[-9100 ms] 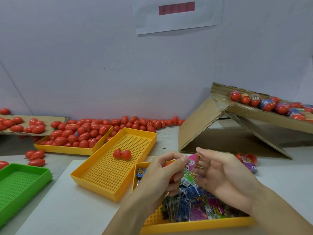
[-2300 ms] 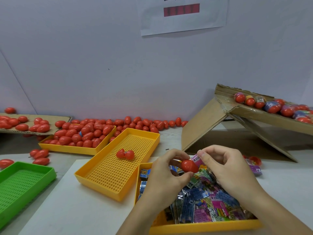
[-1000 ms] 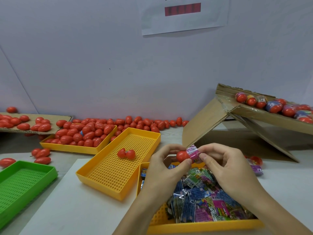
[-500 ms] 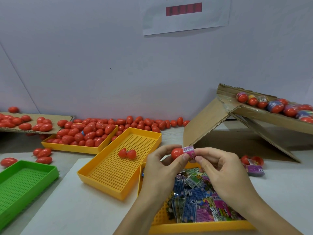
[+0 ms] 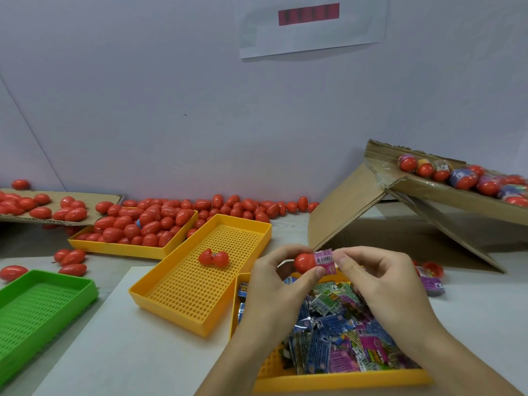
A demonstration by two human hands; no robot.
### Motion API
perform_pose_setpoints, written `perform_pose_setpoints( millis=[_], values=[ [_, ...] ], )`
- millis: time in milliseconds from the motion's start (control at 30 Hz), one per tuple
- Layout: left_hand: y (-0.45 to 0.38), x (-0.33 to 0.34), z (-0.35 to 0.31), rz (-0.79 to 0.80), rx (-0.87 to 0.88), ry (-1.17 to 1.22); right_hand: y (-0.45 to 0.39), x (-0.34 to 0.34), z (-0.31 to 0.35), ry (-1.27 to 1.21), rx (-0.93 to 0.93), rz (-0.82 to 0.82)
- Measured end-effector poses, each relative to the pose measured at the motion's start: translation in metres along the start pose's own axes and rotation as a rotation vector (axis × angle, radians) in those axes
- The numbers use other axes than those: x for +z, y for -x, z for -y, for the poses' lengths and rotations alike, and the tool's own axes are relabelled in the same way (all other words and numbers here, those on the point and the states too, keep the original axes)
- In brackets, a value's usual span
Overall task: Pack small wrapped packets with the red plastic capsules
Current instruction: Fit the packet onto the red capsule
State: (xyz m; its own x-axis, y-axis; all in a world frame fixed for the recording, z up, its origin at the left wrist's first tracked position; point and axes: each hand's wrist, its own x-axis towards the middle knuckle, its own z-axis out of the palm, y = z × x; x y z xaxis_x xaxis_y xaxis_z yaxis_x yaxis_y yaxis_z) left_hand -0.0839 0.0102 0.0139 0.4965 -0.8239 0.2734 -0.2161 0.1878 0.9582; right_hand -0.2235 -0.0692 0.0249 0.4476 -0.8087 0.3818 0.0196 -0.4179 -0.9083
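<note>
Pink packet, barcode showing, pinched against red capsule

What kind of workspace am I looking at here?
Likely a small hand-packing bench for toy capsules: yellow tray heaped with red capsules, another tray of wrapped packets, and a cardboard ramp holding finished pieces, against a plain wall.

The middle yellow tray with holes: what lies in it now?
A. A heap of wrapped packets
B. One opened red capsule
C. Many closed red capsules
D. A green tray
B: the middle yellow tray holds only one opened red capsule, its two halves side by side.
</note>
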Motion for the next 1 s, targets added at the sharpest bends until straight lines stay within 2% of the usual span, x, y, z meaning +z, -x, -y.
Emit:
perform_pose_setpoints(
  millis=[200,467,1000],
  values=[
    [0.001,0.001,0.001,0.031,0.022,-0.057,-0.001,0.001,0.000,-0.104,0.066,0.036],
    [0.001,-0.001,-0.002,0.014,0.059,-0.014,-0.001,0.006,-0.009,-0.338,0.255,0.011],
    [0.002,0.001,-0.004,-0.016,0.078,-0.081,0.005,0.009,-0.005,-0.261,0.221,-0.058]
  ],
)
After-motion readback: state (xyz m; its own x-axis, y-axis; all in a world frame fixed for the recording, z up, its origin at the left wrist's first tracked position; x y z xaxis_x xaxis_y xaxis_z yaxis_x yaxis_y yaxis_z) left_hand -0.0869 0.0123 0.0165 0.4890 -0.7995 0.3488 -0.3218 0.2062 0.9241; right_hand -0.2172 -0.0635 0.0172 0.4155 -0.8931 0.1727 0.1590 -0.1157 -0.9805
